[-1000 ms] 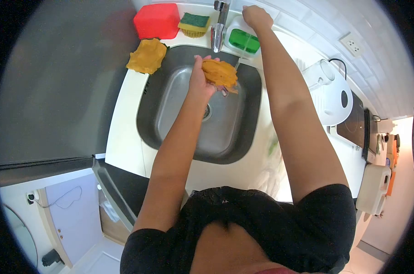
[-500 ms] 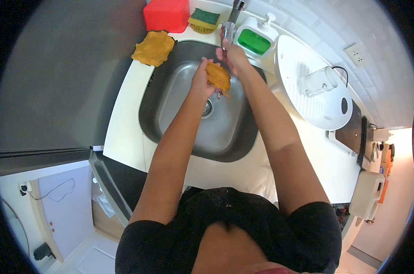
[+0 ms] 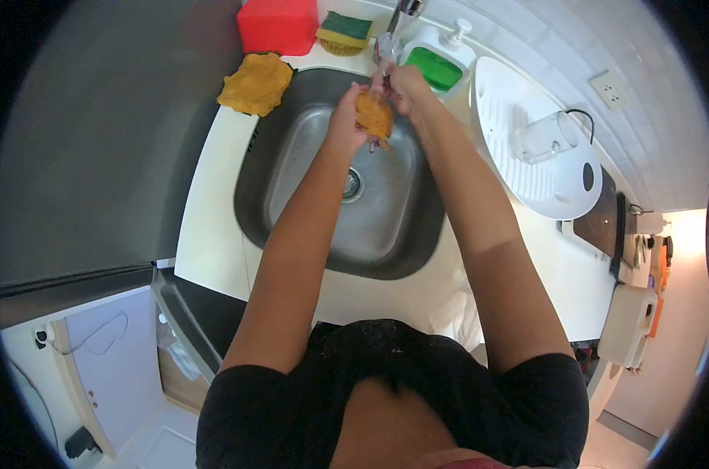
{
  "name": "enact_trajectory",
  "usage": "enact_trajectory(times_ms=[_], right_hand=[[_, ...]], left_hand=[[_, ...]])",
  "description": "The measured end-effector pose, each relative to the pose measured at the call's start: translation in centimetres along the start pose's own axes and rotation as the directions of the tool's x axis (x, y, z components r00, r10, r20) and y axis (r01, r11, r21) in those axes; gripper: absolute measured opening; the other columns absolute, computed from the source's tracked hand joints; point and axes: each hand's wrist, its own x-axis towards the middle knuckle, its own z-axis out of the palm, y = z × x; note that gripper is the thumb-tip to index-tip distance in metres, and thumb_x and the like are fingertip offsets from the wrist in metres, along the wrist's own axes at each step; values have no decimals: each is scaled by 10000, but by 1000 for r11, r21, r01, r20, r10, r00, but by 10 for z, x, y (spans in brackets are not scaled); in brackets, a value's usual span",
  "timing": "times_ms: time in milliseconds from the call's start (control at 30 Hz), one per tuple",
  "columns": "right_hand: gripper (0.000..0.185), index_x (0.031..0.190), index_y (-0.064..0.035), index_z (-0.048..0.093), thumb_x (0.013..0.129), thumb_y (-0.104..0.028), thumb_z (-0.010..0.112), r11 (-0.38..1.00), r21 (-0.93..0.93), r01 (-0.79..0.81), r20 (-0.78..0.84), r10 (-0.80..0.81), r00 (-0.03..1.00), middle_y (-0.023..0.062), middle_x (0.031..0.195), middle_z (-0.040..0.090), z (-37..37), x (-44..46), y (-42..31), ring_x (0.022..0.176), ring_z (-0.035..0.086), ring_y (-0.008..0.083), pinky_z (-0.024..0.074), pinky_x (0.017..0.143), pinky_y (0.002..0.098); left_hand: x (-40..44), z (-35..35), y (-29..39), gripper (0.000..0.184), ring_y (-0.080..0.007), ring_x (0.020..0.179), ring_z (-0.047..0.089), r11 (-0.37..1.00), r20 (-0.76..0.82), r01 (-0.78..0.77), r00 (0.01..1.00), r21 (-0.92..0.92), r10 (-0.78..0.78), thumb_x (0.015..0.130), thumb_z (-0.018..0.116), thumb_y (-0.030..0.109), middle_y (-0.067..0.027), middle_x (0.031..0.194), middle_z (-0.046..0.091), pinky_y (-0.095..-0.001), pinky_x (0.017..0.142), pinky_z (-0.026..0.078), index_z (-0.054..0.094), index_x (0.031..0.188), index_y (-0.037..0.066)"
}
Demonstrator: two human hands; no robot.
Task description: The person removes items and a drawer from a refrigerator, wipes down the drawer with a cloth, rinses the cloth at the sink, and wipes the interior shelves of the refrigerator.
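My left hand (image 3: 345, 119) is wrapped round an orange-yellow cloth (image 3: 375, 116), bunched up over the steel sink (image 3: 307, 156). My right hand (image 3: 407, 84) is at the cloth's upper edge, just below the faucet (image 3: 401, 16); its fingers are blurred and partly hidden, so their grip is unclear. A clear stream of water (image 3: 383, 55) seems to run from the faucet onto the hands and cloth. Another orange-yellow cloth (image 3: 256, 84) lies folded on the counter at the sink's upper left corner.
Behind the sink stand a red box (image 3: 278, 27), a green and yellow sponge (image 3: 345, 31) and a soap dispenser (image 3: 439, 61) with green liquid. A white drying rack (image 3: 538, 184) with a glass mug (image 3: 543, 139) is on the right. Crumpled clear plastic (image 3: 456, 313) lies by the front edge.
My right hand has come down from the faucet to the cloth. Water now appears to flow over the hands. My left hand has shifted slightly up with the cloth.
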Motion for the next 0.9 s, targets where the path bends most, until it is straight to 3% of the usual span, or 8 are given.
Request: enact_trajectory(times_ms=[200,300,367,500,567,667,733,900], right_hand=[[393,861,43,545,927,-332,451,988,-142,53,-78,-65,995,111,704,568,-7,3,32,589,536,193,425,512,324],[423,1007,-6,531,940,-398,386,887,-384,258,-5,-282,960,109,977,572,-21,-4,48,848,565,182,462,673,288],[477,1041,-39,541,925,-470,373,993,-26,-115,-25,114,993,114,1036,565,-19,-46,50,938,552,207,444,770,308],[445,997,-70,548,891,-491,447,941,318,-117,118,83,990,77,999,585,-11,-53,66,904,565,213,441,759,310],[460,876,-31,552,845,-489,520,870,-355,343,-90,-397,913,145,911,596,-3,-45,78,858,587,269,444,723,362],[355,773,-42,526,781,-378,640,492,-632,598,58,-740,670,126,822,581,29,-82,74,757,574,277,439,652,353],[379,700,-18,526,765,-375,637,543,-620,567,30,-705,709,172,761,559,41,-104,56,696,553,330,435,631,378],[481,668,-4,576,779,-472,578,680,-661,318,-156,-539,828,193,662,581,15,-74,62,624,562,364,446,609,400]], left_hand=[[-17,-2,9,327,-281,1021,541,999,-114,-12,993,48,17,919,427,372,-126,1073,566,-460,881,427,526,1034,83],[-27,0,15,350,-291,1014,546,999,-82,-31,996,12,31,917,427,392,-141,1072,566,-463,877,433,529,1040,80],[-43,6,22,356,-295,1018,545,999,-74,-29,997,-42,26,917,424,399,-143,1082,564,-466,878,433,533,1038,83],[-45,-6,19,375,-282,982,552,995,-190,-58,979,81,73,922,401,419,-127,1034,570,-466,856,441,533,1023,83],[-37,-15,7,356,-246,940,558,987,-219,-114,966,110,136,920,416,413,-105,981,562,-422,790,464,517,1012,84],[-11,-42,-22,351,-197,848,565,978,-46,-158,987,-133,153,920,427,413,-72,899,547,-365,692,489,493,1006,79],[-13,-42,-31,364,-185,798,565,917,145,-85,978,-390,153,921,422,420,-62,870,540,-353,661,491,484,1011,73],[-51,10,-25,370,-216,832,567,994,-216,5,976,-112,-30,947,321,418,-69,883,571,-345,739,459,502,926,96]])
